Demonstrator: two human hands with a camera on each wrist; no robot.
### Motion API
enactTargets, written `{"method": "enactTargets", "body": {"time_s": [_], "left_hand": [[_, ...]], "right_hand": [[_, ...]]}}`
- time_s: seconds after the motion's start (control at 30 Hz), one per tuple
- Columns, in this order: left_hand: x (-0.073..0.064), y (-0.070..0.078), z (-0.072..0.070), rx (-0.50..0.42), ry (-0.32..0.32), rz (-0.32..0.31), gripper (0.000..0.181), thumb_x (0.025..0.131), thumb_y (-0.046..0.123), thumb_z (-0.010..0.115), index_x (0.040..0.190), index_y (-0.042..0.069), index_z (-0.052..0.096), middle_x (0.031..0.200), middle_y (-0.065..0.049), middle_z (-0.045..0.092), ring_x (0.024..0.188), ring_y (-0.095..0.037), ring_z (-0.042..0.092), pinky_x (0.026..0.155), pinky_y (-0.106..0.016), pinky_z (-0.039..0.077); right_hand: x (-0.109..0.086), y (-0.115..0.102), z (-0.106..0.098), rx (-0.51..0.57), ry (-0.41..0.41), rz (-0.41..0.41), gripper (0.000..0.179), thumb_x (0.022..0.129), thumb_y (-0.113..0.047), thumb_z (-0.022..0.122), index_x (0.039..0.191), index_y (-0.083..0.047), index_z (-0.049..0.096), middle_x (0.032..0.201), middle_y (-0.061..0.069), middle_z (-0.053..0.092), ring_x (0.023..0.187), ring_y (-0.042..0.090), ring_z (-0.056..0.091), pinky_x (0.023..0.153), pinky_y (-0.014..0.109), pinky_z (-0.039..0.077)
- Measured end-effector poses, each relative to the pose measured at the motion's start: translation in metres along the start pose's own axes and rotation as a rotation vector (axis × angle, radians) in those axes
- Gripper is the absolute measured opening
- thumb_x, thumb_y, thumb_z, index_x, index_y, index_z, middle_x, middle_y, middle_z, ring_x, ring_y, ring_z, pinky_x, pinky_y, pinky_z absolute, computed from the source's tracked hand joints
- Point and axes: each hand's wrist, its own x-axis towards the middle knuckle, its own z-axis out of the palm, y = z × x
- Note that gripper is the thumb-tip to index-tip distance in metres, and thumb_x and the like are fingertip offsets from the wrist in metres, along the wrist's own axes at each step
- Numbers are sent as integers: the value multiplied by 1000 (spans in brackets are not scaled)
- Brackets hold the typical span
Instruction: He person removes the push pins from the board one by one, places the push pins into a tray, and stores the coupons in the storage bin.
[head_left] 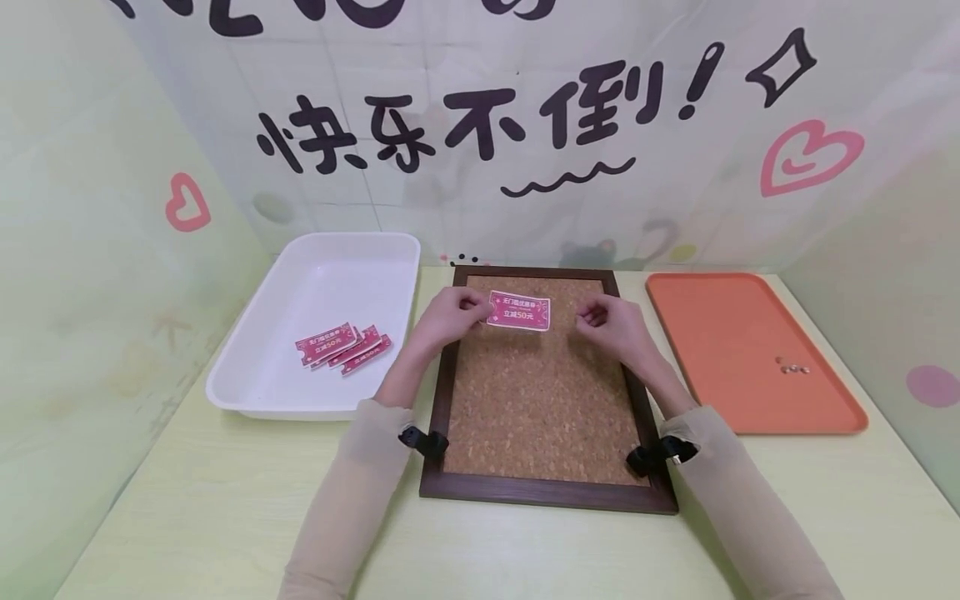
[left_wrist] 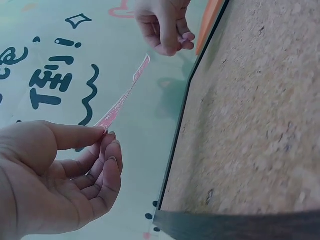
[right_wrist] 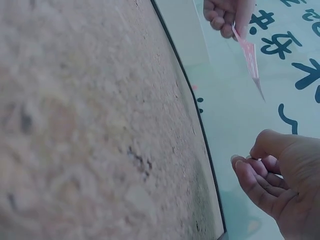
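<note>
My left hand (head_left: 453,317) pinches a red and pink paper coupon (head_left: 519,311) at its left end between thumb and fingertips. The coupon is held over the upper part of a framed corkboard (head_left: 547,400); in the left wrist view the coupon (left_wrist: 122,102) appears nearly edge-on, apart from the cork. To the right of the coupon, my right hand (head_left: 611,325) hovers over the board's upper right. Its fingers are curled and the thumb meets them in the right wrist view, where this hand (right_wrist: 280,175) shows nothing visible between its fingertips; something tiny could be hidden.
On the left, a white tray (head_left: 255,358) carries several more coupons (head_left: 341,346), overlapping. An orange tray (head_left: 735,333) lies at right, with several tiny shiny pieces (head_left: 792,367) on it. Behind the board stands a printed wall sheet (head_left: 450,200).
</note>
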Motion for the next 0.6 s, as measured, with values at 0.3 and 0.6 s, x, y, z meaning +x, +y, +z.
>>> {"method": "enactTargets", "body": {"time_s": [0.3, 0.6], "left_hand": [[-10, -6, -26, -70, 24, -14, 24, 101, 16, 61, 112, -6, 67, 97, -17, 65, 90, -30, 64, 91, -50, 52], [-23, -14, -55, -58, 62, 6, 23, 100, 12, 61, 110, -7, 68, 95, -12, 65, 78, -16, 61, 72, -24, 50]], "right_hand": [[-3, 1, -8, 1, 35, -52, 6, 92, 2, 66, 96, 7, 68, 86, 20, 70, 77, 30, 69, 67, 30, 54], [-11, 0, -22, -72, 47, -42, 9, 100, 2, 57, 97, 5, 65, 83, 20, 68, 71, 30, 66, 61, 35, 50]]}}
